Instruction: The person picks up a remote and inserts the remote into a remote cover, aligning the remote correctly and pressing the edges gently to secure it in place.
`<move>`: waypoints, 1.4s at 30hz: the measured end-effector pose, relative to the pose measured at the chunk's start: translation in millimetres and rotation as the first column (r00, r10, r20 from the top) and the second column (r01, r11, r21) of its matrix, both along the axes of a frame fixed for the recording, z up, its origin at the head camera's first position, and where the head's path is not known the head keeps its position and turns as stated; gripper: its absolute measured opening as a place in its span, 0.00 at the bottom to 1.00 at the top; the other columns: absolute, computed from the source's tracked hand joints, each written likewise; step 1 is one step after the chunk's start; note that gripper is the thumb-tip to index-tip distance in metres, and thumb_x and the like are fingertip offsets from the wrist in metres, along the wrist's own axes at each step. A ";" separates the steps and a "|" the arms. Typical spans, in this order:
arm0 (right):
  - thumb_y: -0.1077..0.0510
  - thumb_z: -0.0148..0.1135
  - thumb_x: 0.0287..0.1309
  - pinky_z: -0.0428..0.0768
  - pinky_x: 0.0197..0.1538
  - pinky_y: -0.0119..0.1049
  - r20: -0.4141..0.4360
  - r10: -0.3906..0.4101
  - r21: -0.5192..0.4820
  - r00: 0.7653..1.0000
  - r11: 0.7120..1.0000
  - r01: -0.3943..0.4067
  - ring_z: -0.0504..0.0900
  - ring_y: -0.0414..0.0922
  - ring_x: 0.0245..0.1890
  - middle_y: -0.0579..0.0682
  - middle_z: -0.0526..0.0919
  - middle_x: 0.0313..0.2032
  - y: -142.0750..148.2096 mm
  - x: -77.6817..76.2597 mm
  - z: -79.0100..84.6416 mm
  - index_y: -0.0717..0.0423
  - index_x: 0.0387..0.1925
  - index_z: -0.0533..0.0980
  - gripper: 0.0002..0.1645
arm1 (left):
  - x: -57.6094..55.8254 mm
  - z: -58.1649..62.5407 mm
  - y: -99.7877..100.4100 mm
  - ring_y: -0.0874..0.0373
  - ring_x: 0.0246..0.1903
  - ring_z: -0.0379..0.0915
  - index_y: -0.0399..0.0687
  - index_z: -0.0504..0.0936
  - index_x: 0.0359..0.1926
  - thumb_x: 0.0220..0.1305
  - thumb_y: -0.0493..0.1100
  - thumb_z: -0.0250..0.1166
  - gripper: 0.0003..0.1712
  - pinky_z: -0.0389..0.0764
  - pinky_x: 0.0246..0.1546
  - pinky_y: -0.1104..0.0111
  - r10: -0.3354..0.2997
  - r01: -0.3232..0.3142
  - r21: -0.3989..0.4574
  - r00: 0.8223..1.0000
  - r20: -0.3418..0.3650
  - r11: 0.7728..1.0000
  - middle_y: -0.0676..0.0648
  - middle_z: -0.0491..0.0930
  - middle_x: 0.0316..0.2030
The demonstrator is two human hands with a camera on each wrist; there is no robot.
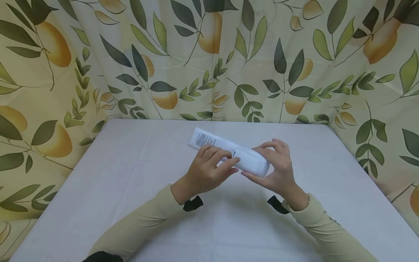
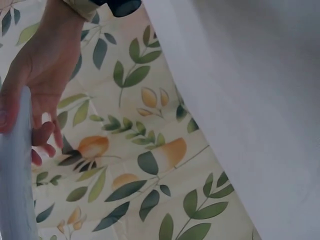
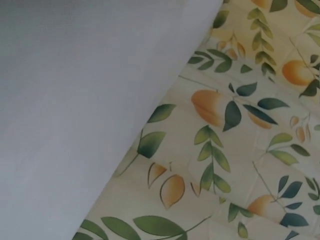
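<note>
A white remote control (image 1: 252,163) is held back side up above the table, slanting down to the right in the head view. Printed grey text marks its upper left part, and a battery cover with a small dark notch is toward the right end. My right hand (image 1: 278,169) grips that end between thumb and fingers. From the near left, my left hand (image 1: 209,169) holds the remote with curled fingers, a fingertip at the cover's notch. In the left wrist view, the right hand (image 2: 47,70) appears beside the remote's edge (image 2: 17,170). Neither hand shows in the right wrist view.
A white cloth covers the table (image 1: 147,160). Behind it and along both sides hangs a curtain (image 1: 196,72) printed with fruit and leaves. Black straps with small dark devices (image 1: 193,203) sit under both wrists.
</note>
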State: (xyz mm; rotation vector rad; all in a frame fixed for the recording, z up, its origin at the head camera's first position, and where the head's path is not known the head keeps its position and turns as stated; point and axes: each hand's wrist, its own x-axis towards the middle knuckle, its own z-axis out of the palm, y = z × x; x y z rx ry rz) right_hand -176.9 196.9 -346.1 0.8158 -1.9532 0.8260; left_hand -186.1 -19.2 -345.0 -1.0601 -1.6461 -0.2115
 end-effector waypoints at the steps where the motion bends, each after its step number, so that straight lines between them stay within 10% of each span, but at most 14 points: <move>1: 0.28 0.60 0.46 0.61 0.59 0.59 -0.004 0.001 0.004 1.000 1.000 -0.001 0.73 0.54 0.37 0.60 0.84 0.28 -0.2 -0.3 -1.1 0.65 0.32 0.80 0.41 | -0.2 0.5 1.4 0.56 0.36 0.74 0.50 0.82 0.36 0.49 0.51 0.73 0.16 0.74 0.42 0.66 0.002 -0.002 -0.011 1.000 0.006 1.000 0.50 0.80 0.33; 10: 0.29 0.61 0.47 0.62 0.59 0.54 -0.061 -0.017 0.001 0.998 1.000 0.017 0.74 0.55 0.37 0.61 0.84 0.28 1.7 -3.3 -3.8 0.66 0.32 0.79 0.40 | 2.9 6.2 5.4 0.57 0.40 0.73 0.50 0.81 0.34 0.56 0.47 0.68 0.08 0.71 0.46 0.66 0.041 -0.030 -0.092 0.991 0.126 0.995 0.52 0.80 0.36; 17: 0.30 0.60 0.49 0.65 0.54 0.57 -0.226 0.002 0.123 0.974 0.992 0.026 0.77 0.55 0.33 0.57 0.84 0.25 1.5 -4.7 -6.9 0.64 0.32 0.80 0.38 | 2.1 12.4 3.0 0.55 0.37 0.74 0.47 0.84 0.39 0.53 0.50 0.69 0.15 0.73 0.44 0.63 0.089 -0.102 0.030 0.954 0.285 0.994 0.49 0.81 0.34; 25: 0.29 0.60 0.48 0.64 0.51 0.59 -0.233 0.028 0.142 0.972 0.990 0.006 0.77 0.54 0.33 0.56 0.84 0.25 -0.4 -3.7 -10.6 0.63 0.32 0.81 0.38 | -7.1 5.5 2.9 0.60 0.31 0.76 0.47 0.88 0.34 0.45 0.43 0.75 0.12 0.76 0.40 0.67 -0.014 0.013 0.016 0.999 0.032 1.000 0.53 0.83 0.28; 34: 0.30 0.61 0.48 0.63 0.53 0.59 -0.127 0.094 0.111 0.988 0.991 -0.080 0.75 0.53 0.36 0.54 0.85 0.27 -4.7 1.2 -9.0 0.62 0.32 0.81 0.36 | -13.6 2.8 -5.7 0.64 0.29 0.74 0.45 0.87 0.33 0.53 0.40 0.67 0.07 0.77 0.38 0.72 -0.150 0.140 -0.062 0.966 -0.209 0.988 0.54 0.82 0.28; 42: 0.29 0.58 0.49 0.64 0.52 0.61 -0.137 0.073 0.156 0.988 0.986 -0.051 0.76 0.53 0.37 0.55 0.85 0.26 -3.6 -0.9 -7.1 0.61 0.34 0.81 0.37 | -10.4 0.5 -7.9 0.60 0.32 0.75 0.46 0.87 0.36 0.48 0.44 0.73 0.13 0.76 0.40 0.69 -0.105 0.101 -0.042 0.988 -0.112 0.994 0.52 0.82 0.30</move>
